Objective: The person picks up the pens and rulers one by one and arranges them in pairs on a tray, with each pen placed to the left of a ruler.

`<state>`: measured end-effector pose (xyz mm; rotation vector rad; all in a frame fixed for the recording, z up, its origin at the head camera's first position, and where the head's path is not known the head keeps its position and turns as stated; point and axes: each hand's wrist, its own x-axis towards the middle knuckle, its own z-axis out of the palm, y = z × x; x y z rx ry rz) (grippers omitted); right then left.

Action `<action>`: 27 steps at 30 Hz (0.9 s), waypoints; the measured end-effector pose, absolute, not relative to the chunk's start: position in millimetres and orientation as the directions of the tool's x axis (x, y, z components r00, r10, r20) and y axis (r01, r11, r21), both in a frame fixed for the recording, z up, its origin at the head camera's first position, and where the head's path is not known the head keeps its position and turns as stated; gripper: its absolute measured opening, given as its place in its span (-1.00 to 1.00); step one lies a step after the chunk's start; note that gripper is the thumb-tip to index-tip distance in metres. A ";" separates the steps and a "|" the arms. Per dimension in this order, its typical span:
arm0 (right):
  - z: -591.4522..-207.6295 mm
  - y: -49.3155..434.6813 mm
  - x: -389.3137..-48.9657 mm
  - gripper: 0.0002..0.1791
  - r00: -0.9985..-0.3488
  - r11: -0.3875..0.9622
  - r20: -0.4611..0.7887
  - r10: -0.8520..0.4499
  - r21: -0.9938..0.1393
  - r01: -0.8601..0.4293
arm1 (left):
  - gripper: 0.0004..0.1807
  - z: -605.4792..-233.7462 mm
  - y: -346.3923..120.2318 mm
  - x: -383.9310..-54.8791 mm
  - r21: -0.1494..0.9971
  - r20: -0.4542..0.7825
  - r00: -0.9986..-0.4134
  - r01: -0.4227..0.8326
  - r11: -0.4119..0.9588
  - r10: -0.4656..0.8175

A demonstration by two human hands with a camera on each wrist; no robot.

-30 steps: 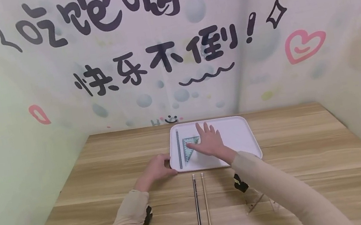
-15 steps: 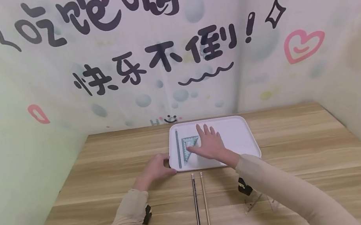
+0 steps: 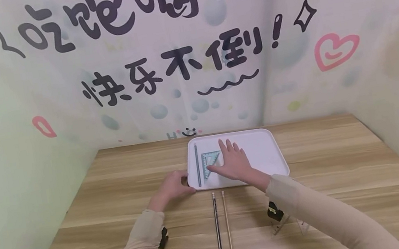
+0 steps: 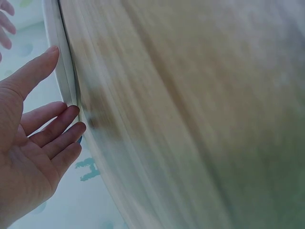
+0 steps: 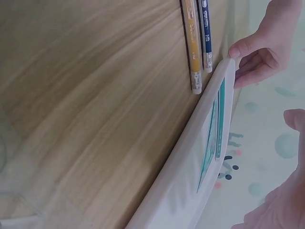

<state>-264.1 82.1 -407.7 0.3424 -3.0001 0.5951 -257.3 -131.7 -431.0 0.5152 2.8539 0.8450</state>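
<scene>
While the left hand's grip [image 3: 172,186], thumb and fingers parted, touches the left edge of a white rectangular tray [image 3: 263,151] near the wood-grained surface's [image 3: 132,175] far edge, the right hand's grip [image 3: 234,163], spread, hovers above the tray beside a teal triangular set square [image 3: 205,168]; 1 dark-blue pencil [image 3: 218,233] and 1 yellow pencil [image 3: 229,232] lie in front.

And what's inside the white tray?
A teal pencil and teal set square lie at its left; in the head view, the right hand hides part of the square and tray floor.
</scene>
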 end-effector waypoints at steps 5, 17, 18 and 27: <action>-407.0 83.1 -258.2 0.06 -0.974 0.895 0.108 -0.201 -0.383 -0.228 | -0.64 -432.8 -130.9 -257.9 0.557 -0.027 -0.937 0.275 0.783 0.349; -398.9 84.7 -242.8 0.05 -0.968 0.876 0.140 -0.208 -0.415 -0.248 | -0.64 -432.8 -131.0 -258.5 0.580 -0.028 -0.937 0.269 0.769 0.349; -398.0 84.9 -241.3 0.04 -0.968 0.875 0.140 -0.207 -0.417 -0.248 | -0.65 -432.7 -131.0 -258.7 0.580 -0.027 -0.936 0.270 0.769 0.350; -398.0 87.9 -229.6 0.02 -0.960 0.861 0.184 -0.212 -0.429 -0.272 | -0.67 -432.0 -130.1 -258.8 0.570 -0.028 -0.938 0.270 0.776 0.346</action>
